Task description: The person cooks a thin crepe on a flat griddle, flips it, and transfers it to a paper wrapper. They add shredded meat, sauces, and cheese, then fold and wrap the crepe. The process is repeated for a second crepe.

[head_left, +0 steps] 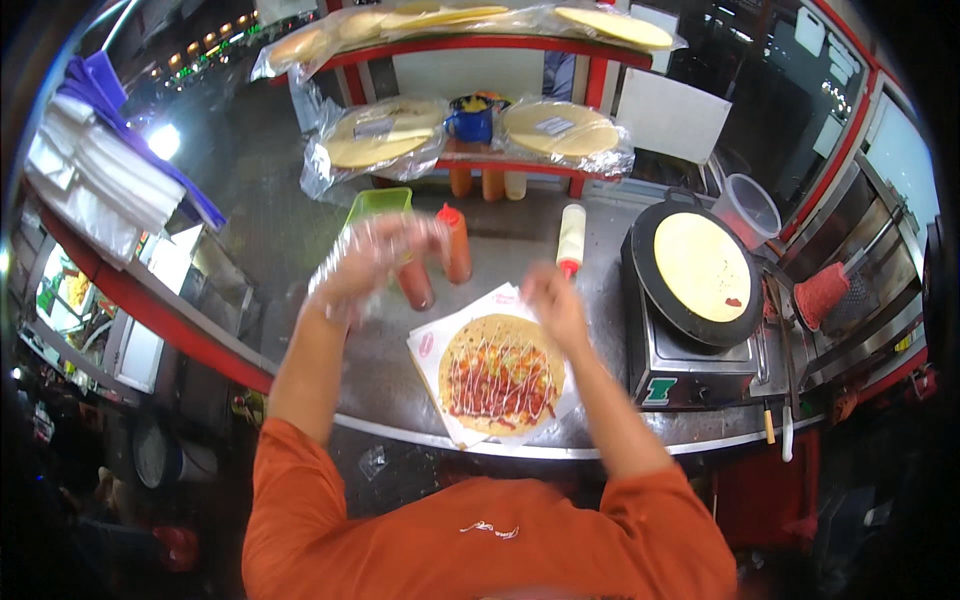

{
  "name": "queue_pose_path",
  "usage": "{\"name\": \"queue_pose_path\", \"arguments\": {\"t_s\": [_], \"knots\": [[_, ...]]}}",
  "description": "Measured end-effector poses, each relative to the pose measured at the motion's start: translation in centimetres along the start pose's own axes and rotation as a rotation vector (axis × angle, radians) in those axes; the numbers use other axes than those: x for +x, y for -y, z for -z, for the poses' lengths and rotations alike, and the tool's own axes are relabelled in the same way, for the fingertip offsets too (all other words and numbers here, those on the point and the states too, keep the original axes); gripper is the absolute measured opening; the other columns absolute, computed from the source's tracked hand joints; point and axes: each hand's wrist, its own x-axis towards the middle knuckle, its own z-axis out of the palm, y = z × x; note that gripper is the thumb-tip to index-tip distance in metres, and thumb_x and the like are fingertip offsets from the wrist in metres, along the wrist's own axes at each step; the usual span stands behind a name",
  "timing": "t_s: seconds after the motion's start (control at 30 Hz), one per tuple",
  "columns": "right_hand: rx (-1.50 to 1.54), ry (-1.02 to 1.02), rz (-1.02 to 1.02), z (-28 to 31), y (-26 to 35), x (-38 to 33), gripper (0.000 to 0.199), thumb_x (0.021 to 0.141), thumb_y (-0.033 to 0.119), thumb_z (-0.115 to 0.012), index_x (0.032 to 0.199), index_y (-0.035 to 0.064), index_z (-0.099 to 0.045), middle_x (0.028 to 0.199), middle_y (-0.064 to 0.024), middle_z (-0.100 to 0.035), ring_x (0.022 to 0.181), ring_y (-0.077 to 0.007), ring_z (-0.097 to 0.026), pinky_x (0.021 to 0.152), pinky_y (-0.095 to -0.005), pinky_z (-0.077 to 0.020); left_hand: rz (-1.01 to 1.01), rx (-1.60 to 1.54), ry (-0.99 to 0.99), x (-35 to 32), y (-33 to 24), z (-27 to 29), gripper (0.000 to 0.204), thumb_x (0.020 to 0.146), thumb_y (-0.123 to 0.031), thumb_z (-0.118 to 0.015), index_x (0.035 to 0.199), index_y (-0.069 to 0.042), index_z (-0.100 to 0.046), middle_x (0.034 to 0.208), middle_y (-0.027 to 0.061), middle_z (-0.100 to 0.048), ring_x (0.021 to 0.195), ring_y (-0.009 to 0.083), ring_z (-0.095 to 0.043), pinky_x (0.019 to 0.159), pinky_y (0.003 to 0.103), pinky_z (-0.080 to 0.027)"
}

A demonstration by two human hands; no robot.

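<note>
Left hand perhaps touching red bottle; right hand near flatbread.

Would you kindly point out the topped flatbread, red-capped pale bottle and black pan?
Topped flatbread (500, 375): head view, middle of its toppings.
Red-capped pale bottle (571, 236): head view, its body.
Black pan (644, 266): head view, its left edge.

1. Reddish print was seen on the white paper, at its ten and twelve o'clock.
2. A green-and-white sign was borne by the stove, at four o'clock in view.
3. White script was carried by the shirt, at six o'clock.
</note>
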Motion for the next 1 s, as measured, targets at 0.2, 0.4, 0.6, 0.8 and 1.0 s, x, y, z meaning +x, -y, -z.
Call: {"name": "queue_pose_path", "arguments": {"t_s": [0.2, 0.4, 0.6, 0.8, 1.0], "knots": [[0.349, 0.692, -0.19, 6.9, 3.8, -19.3, 0.016, 0.097, 0.015, -0.074, 0.104, 0.0012, -0.076, 0.097, -0.0111, -0.077, 0.093, -0.0218, -0.074, 0.085, -0.0359, -0.0565, -0.162, 1.27, -0.121, 19.2, 4.8, 12.8, 0.045, 0.103, -0.035, -0.063, 0.139, -0.008, -0.064, 0.133, 0.0181, -0.07, 0.124, 0.0372, -0.065, 0.108, 0.045, -0.05], [-0.373, -0.687, -0.038, 34.4, -0.4, -14.9, 0.029, 0.108, 0.025, -0.06, 0.11, -0.0012, -0.07, 0.098, -0.0136, -0.074, 0.088, -0.0201, -0.074, 0.081, -0.0362, -0.0564, 0.289, 1.483, 0.29, 24.4, 6.1, 18.5, 0.065, 0.101, -0.055, -0.062, 0.141, -0.003, -0.063, 0.136, 0.0262, -0.066, 0.125, 0.0392, -0.064, 0.108, 0.045, -0.049], [-1.294, -0.14, -0.828, 45.7, -6.9, -17.9, 0.057, 0.086, 0.044, -0.078, 0.121, 0.0001, -0.068, 0.128, -0.0262, -0.068, 0.121, -0.0432, -0.065, 0.102, -0.0477, -0.0522, -0.259, 1.607, 0.233, 24.2, 9.7, 22.1, 0.049, 0.101, -0.042, -0.068, 0.129, -0.002, -0.071, 0.116, 0.0235, -0.075, 0.105, 0.0347, -0.072, 0.094, 0.043, -0.054], [-1.018, -0.442, -0.742, 48.6, -10.6, -17.5, 0.05, 0.092, 0.039, -0.068, 0.118, -0.0041, -0.066, 0.115, -0.0318, -0.07, 0.111, -0.049, -0.067, 0.1, -0.0533, -0.0514, 0.276, 1.03, -0.046, 23.1, 9.5, 22.2, 0.047, 0.097, -0.037, -0.076, 0.125, 0.001, -0.072, 0.115, 0.0145, -0.078, 0.097, 0.0241, -0.071, 0.09, 0.039, -0.054], [-1.023, -0.67, -0.405, 46.4, -2.9, -18.4, 0.045, 0.102, 0.04, -0.063, 0.132, 0.0073, -0.068, 0.111, -0.023, -0.073, 0.104, -0.0434, -0.069, 0.089, -0.0518, -0.0545, 0.381, 1.182, -0.043, 23.6, 6.5, 19.5, 0.043, 0.102, -0.038, -0.068, 0.121, -0.001, -0.073, 0.117, 0.0203, -0.075, 0.108, 0.0339, -0.07, 0.095, 0.043, -0.051]]}}
